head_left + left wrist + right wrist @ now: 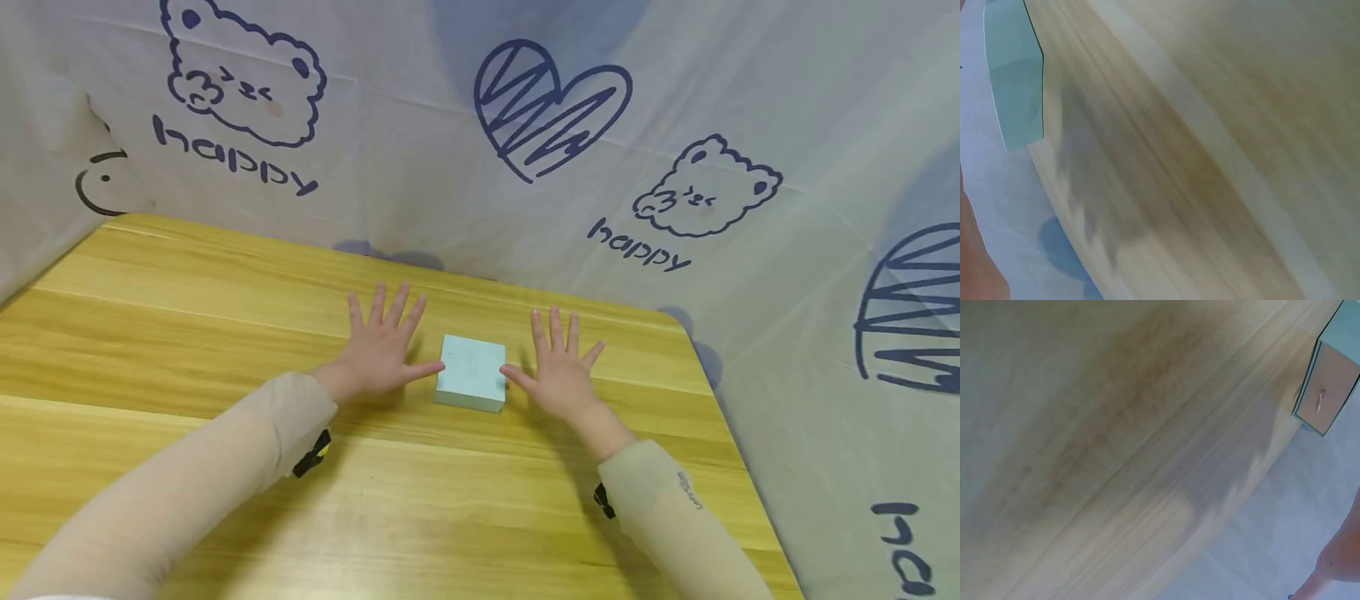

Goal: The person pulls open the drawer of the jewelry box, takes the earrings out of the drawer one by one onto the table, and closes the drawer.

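Observation:
A small pale mint-green box [471, 372] lies on the wooden table between the two hands. In the right wrist view, the box [1329, 381] has a brownish end panel with a small pink pull loop, like a drawer front. My left hand [381, 354] is at the box's left side, fingers spread and straight, the thumb tip at its edge. On the other side my right hand [561, 379] has its fingers spread too, its thumb tip by the box's right edge. Whether either thumb touches the box, I cannot tell. Neither hand grips anything.
The yellow wood-grain table [225, 350] has rounded far corners. Behind it and to the right hangs a pale cloth [405, 167] printed with bears, hearts and lettering. Both forearms wear beige sleeves [187, 475], with small black pieces [311, 454] beneath the cuffs.

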`<action>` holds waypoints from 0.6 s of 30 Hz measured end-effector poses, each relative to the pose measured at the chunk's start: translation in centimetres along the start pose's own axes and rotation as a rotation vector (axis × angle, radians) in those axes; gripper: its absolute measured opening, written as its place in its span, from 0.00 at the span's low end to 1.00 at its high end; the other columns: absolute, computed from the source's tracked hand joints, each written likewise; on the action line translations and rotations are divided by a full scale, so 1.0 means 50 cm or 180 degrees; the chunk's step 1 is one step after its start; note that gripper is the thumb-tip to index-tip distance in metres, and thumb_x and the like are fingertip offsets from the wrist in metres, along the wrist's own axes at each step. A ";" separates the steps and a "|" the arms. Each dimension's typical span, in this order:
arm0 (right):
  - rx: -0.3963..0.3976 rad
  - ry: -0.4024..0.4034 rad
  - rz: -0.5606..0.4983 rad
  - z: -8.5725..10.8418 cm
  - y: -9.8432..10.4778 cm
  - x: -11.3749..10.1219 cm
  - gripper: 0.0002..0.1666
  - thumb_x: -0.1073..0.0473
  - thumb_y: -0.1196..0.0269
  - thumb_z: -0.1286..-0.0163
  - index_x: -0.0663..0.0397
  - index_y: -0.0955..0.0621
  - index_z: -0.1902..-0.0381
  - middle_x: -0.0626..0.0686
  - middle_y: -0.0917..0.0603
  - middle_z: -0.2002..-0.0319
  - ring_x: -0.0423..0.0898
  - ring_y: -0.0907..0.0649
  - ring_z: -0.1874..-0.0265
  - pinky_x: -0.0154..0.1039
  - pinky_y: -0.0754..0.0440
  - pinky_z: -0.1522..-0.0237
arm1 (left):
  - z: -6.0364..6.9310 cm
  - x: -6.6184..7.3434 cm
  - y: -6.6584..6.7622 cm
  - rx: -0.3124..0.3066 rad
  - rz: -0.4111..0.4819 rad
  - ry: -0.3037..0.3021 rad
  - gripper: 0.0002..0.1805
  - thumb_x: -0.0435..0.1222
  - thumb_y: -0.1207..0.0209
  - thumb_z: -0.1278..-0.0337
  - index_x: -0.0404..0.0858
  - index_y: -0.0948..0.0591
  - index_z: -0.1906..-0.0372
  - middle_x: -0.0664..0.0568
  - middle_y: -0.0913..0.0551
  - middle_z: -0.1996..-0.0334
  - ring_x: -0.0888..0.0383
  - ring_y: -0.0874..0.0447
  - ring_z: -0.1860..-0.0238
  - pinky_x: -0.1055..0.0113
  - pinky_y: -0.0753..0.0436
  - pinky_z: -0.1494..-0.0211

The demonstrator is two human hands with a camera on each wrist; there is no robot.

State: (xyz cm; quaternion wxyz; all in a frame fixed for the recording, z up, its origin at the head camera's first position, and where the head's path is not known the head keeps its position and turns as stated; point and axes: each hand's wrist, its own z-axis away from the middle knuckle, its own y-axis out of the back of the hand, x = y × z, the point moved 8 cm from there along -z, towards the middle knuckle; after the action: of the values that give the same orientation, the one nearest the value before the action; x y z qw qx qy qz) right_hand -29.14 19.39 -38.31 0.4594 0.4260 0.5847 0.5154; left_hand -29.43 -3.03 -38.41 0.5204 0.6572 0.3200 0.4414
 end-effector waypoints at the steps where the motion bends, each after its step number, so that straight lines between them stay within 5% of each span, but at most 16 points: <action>1: 0.0004 0.0003 0.0001 0.000 0.000 0.001 0.58 0.25 0.52 0.39 0.41 0.67 0.26 0.56 0.70 0.26 0.63 0.70 0.29 0.78 0.71 0.43 | -0.002 0.002 0.000 0.0010 -0.0018 -0.0013 0.54 0.70 0.56 0.47 0.42 0.60 0.25 0.41 0.70 0.26 0.33 0.76 0.28 0.29 0.76 0.38; 10: 0.0041 -0.0001 0.0072 0.002 0.003 0.004 0.57 0.26 0.52 0.38 0.42 0.66 0.26 0.56 0.68 0.26 0.63 0.69 0.29 0.78 0.68 0.43 | -0.027 0.023 -0.006 -0.0090 -0.0077 -0.0076 0.59 0.72 0.52 0.53 0.41 0.59 0.25 0.40 0.66 0.26 0.35 0.75 0.27 0.29 0.75 0.37; 18: -0.0017 -0.0002 0.0129 0.003 0.001 0.004 0.57 0.25 0.53 0.39 0.43 0.65 0.26 0.56 0.66 0.25 0.63 0.69 0.29 0.78 0.68 0.43 | -0.047 0.041 -0.025 -0.0256 -0.0209 -0.0174 0.65 0.74 0.46 0.64 0.39 0.53 0.26 0.41 0.55 0.26 0.36 0.62 0.26 0.28 0.68 0.36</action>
State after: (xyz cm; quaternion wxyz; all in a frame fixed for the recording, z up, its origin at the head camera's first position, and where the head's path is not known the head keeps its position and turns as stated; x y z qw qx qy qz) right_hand -29.04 19.61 -38.30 0.4502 0.4367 0.5744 0.5260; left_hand -30.68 0.03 -38.96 0.5691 0.6368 0.3091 0.4185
